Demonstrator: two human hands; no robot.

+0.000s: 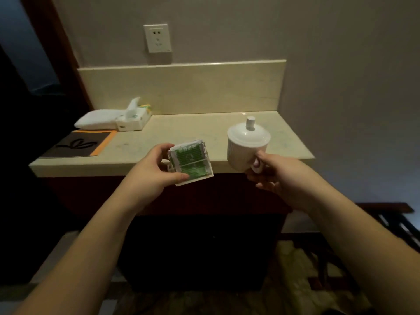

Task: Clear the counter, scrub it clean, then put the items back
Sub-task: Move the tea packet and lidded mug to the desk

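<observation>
A pale stone counter runs along the wall. My left hand grips a small clear holder of green tea sachets at the counter's front edge, thumb on its near side. My right hand holds the handle of a white lidded mug over the front right part of the counter. Whether the mug and the holder touch the counter surface is unclear.
A white tissue box and a folded white cloth lie at the back left. A dark folder with an orange edge lies in front of them. A wall socket sits above the backsplash. A dark cabinet stands under the counter.
</observation>
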